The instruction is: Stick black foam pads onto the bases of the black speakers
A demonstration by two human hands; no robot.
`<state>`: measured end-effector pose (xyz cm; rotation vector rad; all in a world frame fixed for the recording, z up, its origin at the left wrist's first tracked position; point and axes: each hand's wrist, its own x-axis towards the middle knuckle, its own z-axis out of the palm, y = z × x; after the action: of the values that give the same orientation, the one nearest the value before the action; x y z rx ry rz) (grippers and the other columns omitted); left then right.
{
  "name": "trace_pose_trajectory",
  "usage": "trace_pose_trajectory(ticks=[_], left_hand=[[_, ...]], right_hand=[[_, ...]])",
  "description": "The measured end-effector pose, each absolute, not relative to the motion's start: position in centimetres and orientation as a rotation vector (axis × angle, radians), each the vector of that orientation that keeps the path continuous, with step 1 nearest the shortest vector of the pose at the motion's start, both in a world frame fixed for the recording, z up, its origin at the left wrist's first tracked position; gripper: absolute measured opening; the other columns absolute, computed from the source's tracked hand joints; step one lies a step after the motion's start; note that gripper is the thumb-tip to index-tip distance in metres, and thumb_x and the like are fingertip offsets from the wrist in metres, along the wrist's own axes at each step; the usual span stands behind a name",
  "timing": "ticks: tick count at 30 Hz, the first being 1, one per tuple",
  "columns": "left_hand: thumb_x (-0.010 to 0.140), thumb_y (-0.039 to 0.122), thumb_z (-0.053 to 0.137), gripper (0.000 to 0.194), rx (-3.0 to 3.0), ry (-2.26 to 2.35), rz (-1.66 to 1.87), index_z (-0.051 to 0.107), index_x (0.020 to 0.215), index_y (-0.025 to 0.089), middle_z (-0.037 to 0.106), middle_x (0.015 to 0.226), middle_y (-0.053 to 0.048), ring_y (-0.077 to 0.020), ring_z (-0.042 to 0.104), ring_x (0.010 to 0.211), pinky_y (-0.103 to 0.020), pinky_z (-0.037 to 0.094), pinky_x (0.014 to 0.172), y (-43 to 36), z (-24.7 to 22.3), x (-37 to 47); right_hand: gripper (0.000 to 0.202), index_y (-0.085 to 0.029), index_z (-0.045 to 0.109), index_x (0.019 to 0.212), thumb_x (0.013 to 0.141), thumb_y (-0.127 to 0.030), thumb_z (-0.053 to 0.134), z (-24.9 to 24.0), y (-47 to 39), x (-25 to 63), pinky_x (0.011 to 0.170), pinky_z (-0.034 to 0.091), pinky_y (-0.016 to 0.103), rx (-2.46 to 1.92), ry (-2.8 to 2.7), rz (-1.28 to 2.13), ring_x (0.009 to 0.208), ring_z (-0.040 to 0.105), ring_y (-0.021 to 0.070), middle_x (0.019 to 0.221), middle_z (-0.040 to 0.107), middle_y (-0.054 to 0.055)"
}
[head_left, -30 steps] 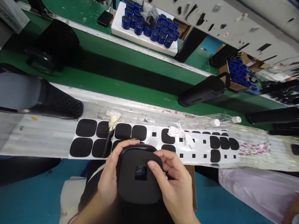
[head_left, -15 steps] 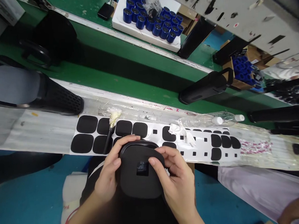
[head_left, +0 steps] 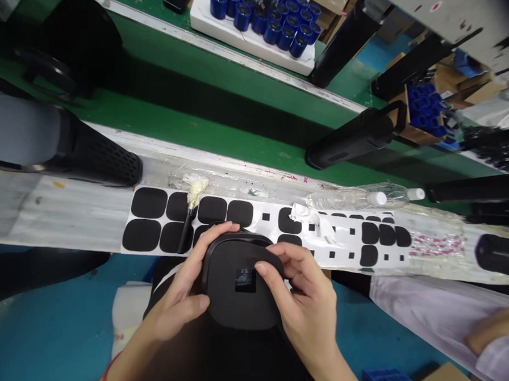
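A black housing [head_left: 214,245] with a rounded-square end faces me at the lower middle, its lower part lost against dark clothing. On that end lies a black rounded-square pad [head_left: 228,305], with a printed label [head_left: 244,280] showing through its square cutout. My left hand [head_left: 179,299] curls round the left and top rim of the housing. Between thumb and fingers, my right hand [head_left: 307,301] pinches the pad's upper right corner, which stands off the housing. Behind my hands lies a white backing sheet [head_left: 256,230] with rows of similar black pads.
A brush [head_left: 187,225] lies across the sheet, near a crumpled tissue [head_left: 309,216] and clear bottles [head_left: 344,199]. A perforated black housing [head_left: 103,156] stands at left. Across the green bench [head_left: 234,123], blue cylinders [head_left: 272,30] fill a white tray. A co-worker's sleeve [head_left: 414,301] is at right.
The view has tilted slightly, so the bench things sit higher. My left thumb has slid down along the housing's left edge; my right hand keeps its pinch on the pad corner.
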<state>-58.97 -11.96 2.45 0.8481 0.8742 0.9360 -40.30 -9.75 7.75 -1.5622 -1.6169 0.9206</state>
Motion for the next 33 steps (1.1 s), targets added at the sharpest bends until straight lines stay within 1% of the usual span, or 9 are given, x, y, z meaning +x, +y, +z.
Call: trace_pose_trajectory(ticks=[7, 12, 17, 22, 25, 28, 30, 32, 33], left_hand=[[0.088, 0.059, 0.060, 0.078, 0.856, 0.855, 0.930, 0.031, 0.157, 0.034, 0.028, 0.166, -0.003, -0.0350, 0.030, 0.149, -0.039, 0.029, 0.121, -12.0, 2.1, -58.9], [0.087, 0.061, 0.059, 0.078, 0.887, 0.862, 0.946, 0.033, 0.156, 0.034, 0.034, 0.163, -0.003, -0.0348, 0.032, 0.148, -0.038, 0.029, 0.121, -12.1, 2.0, -58.9], [0.088, 0.061, 0.059, 0.078, 0.861, 0.874, 0.929, 0.033, 0.156, 0.035, 0.035, 0.162, -0.004, -0.0368, 0.033, 0.148, -0.041, 0.029, 0.121, -12.0, 2.1, -58.8], [0.084, 0.054, 0.065, 0.078, 0.874, 0.916, 0.990, 0.039, 0.154, 0.031, 0.042, 0.158, -0.008, -0.0397, 0.038, 0.144, -0.045, 0.032, 0.119, -12.2, 2.2, -58.4], [0.086, 0.050, 0.064, 0.075, 0.936, 0.948, 0.978, 0.039, 0.154, 0.032, 0.041, 0.158, -0.007, -0.0385, 0.035, 0.147, -0.044, 0.030, 0.120, -12.2, 2.3, -58.3], [0.087, 0.053, 0.063, 0.071, 0.954, 0.956, 0.971, 0.042, 0.151, 0.034, 0.038, 0.159, -0.005, -0.0367, 0.030, 0.149, -0.041, 0.028, 0.121, -12.2, 2.2, -58.1], [0.090, 0.056, 0.058, 0.060, 0.898, 0.964, 1.015, 0.049, 0.145, 0.034, 0.044, 0.155, -0.004, -0.0342, 0.033, 0.147, -0.038, 0.029, 0.120, -12.2, 2.0, -57.7], [0.098, 0.059, 0.042, 0.048, 0.837, 1.003, 1.080, 0.055, 0.137, 0.035, 0.052, 0.146, -0.003, -0.0300, 0.042, 0.141, -0.036, 0.033, 0.117, -12.3, 1.7, -57.1], [0.101, 0.059, 0.033, 0.047, 0.819, 1.029, 1.115, 0.057, 0.134, 0.036, 0.055, 0.141, -0.003, -0.0281, 0.047, 0.136, -0.036, 0.035, 0.115, -12.3, 1.7, -56.7]], right_hand=[[0.015, -0.028, 0.065, 0.101, 0.091, -0.019, 0.071, 7.9, -9.9, -40.2, 0.062, 0.053, 0.012, -1.589, -1.617, 0.905, 0.064, 0.064, 0.0064, 0.080, 0.070, -0.007], [0.014, -0.029, 0.064, 0.101, 0.092, -0.019, 0.070, 8.2, -10.0, -40.2, 0.060, 0.053, 0.010, -1.604, -1.564, 0.980, 0.065, 0.066, 0.0058, 0.080, 0.071, -0.007], [0.012, -0.027, 0.064, 0.099, 0.093, -0.018, 0.068, 8.6, -10.0, -40.3, 0.060, 0.055, 0.010, -1.622, -1.528, 1.013, 0.066, 0.069, 0.0068, 0.079, 0.071, -0.006], [0.014, -0.027, 0.064, 0.100, 0.091, -0.017, 0.069, 8.4, -10.2, -40.3, 0.059, 0.055, 0.010, -1.627, -1.556, 0.980, 0.063, 0.068, 0.0065, 0.078, 0.071, -0.006], [0.015, -0.027, 0.065, 0.099, 0.090, -0.016, 0.069, 8.4, -10.3, -40.2, 0.060, 0.055, 0.008, -1.617, -1.540, 0.983, 0.064, 0.069, 0.0057, 0.078, 0.072, -0.006], [0.015, -0.027, 0.066, 0.098, 0.090, -0.017, 0.070, 8.6, -10.2, -40.1, 0.061, 0.055, 0.007, -1.618, -1.500, 1.028, 0.067, 0.070, 0.0055, 0.079, 0.072, -0.007], [0.014, -0.028, 0.066, 0.098, 0.090, -0.018, 0.070, 8.9, -10.1, -40.1, 0.060, 0.056, 0.007, -1.628, -1.479, 1.065, 0.066, 0.071, 0.0058, 0.079, 0.072, -0.006], [0.014, -0.028, 0.067, 0.099, 0.090, -0.019, 0.071, 9.2, -10.1, -40.1, 0.057, 0.055, 0.008, -1.627, -1.491, 1.067, 0.062, 0.069, 0.0058, 0.080, 0.073, -0.006], [0.014, -0.028, 0.067, 0.099, 0.090, -0.019, 0.072, 9.4, -10.1, -40.1, 0.057, 0.055, 0.009, -1.619, -1.510, 1.055, 0.061, 0.069, 0.0059, 0.080, 0.073, -0.006]])
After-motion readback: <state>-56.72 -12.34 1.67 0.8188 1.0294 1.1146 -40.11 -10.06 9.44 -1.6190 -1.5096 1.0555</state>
